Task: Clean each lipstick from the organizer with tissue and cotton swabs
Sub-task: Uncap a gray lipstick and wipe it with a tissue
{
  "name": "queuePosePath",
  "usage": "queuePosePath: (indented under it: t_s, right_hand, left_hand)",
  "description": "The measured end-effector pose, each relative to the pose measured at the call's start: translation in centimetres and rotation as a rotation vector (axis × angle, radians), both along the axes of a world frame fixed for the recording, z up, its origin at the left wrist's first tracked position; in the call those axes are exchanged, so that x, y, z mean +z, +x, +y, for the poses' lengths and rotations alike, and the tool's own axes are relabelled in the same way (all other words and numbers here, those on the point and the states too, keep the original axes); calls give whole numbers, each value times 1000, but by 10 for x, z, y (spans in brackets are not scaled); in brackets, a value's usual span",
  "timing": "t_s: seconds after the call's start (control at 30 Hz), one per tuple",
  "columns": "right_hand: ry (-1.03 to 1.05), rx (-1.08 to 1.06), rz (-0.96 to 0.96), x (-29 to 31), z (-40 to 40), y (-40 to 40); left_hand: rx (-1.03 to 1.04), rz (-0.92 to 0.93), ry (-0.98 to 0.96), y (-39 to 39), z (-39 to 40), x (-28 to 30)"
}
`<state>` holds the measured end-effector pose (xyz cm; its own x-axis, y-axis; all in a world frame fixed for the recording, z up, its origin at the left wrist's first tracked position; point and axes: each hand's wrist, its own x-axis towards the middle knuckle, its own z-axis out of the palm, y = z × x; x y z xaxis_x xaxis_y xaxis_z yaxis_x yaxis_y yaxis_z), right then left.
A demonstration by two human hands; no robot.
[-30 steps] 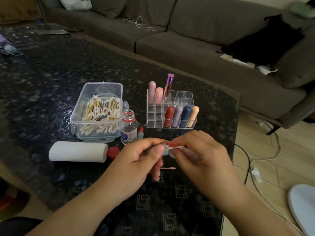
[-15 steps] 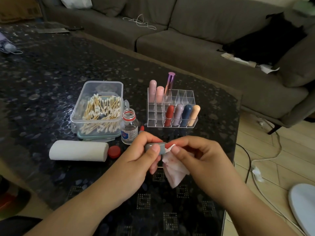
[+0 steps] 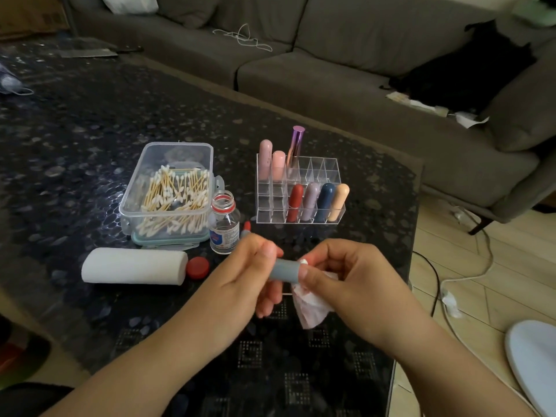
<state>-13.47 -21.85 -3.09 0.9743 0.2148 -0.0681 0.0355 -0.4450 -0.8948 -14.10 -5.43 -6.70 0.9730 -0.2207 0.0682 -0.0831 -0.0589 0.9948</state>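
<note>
- The left hand [image 3: 240, 284] pinches a grey lipstick tube [image 3: 284, 269] by one end, thumb on top, other fingers curled under. It's held up over the dark table [image 3: 75, 121], just in front of the person.
- The right hand [image 3: 346, 284] pinches the tube's other end thru a crumpled tissue [image 3: 311, 308]. The tissue has pink marks on it and hangs down under the hand.
- To do this bit well: hold the tube still w/ the left hand and turn the tissue round it, not too hard, so it doesn't slip out.
- Use a clean bit of tissue, or the pink will prob smear back on.
- The clear organizer [image 3: 301, 216] sits behind the hands w/ seven more lipsticks standing in it, so there's lots left to do, I think.
- The box of cotton swabs [image 3: 171, 194] and the little open bottle [image 3: 224, 227] are near the left hand, good for the tiny edges.
</note>
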Motion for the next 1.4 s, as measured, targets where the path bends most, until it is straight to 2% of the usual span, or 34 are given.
queuePosePath:
  t_s: [0.1,0.27,0.4,0.5,0.63,0.8,0.9,1.0,1.1,1.17,1.27,1.4]
  right_hand:
    - [-76,-22,-71,-1,0,0]
    - [-22,-14,-36,-6,-2,2]
    - [-47,-7,-95,-7,0,2]
    - [-106,7,-150,-10,1,1]
    - [-30,-4,-93,-13,-1,2]
    - [-84,-14,-135,-13,1,3]
    - [-137,-12,-169,-12,1,3]
    - [-79,-52,-143,-11,-2,9]
    - [-88,-162,-120,-14,-12,20]
    - [-156,-221,-194,-18,-19,25]
    - [-226,-228,-266,-25,-24,30]
    - [-503,-154,-342,-38,-23,38]
  left_hand:
    - [-31,-40,29,4,0,-3]
    - [-143,-93,-2,6,9,-5]
    - [-54,43,-78,6,4,2]
    - [-48,-20,24,8,3,0]
    - [-129,-70,-55,10,7,-1]
    - [-47,38,-31,9,4,0]
    - [-29,-1,-9,12,2,-1]
    - [-3,-15,-26,16,2,-4]
    - [107,-16,83,24,7,-9]
    - [171,-50,232,25,9,-11]
    - [188,-248,529,22,6,-9]
    - [168,-458,715,26,3,-20]
